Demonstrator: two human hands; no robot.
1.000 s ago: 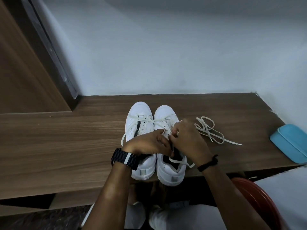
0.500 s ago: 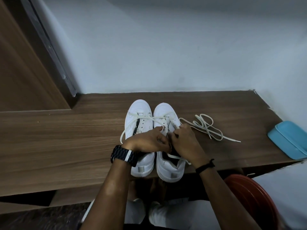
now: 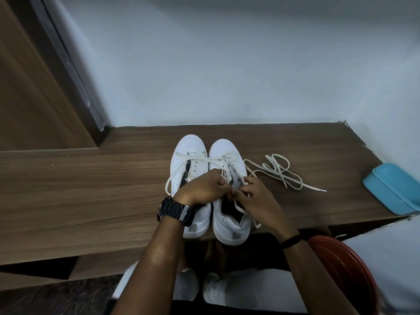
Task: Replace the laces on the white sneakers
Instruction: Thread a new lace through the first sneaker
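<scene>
Over the right sneaker (image 3: 229, 205), at the middle of its lacing, your two hands are meeting. Your left hand (image 3: 202, 189) is curling its fingers onto the lace (image 3: 238, 206) by the eyelets, and your right hand (image 3: 256, 198) is pinching the same lace from the other side; exactly which strand each fingertip is gripping I cannot tell, because the knuckles are hiding it. Compared with a second ago, your hands are sitting lower on the shoe, nearer the tongue opening, so you seem to be working down from the toe-end rows toward the collar. That suggests the threading on this shoe is advancing, though it is not finished: a loose end is trailing off the heel side. The left sneaker (image 3: 189, 155) is standing just beside it, touching, with its lace slack. Both are resting near the front edge of the wooden bench (image 3: 91, 189). A spare lace (image 3: 279, 171) is lying tangled to the right, and a blue box (image 3: 391, 189) well beyond.
</scene>
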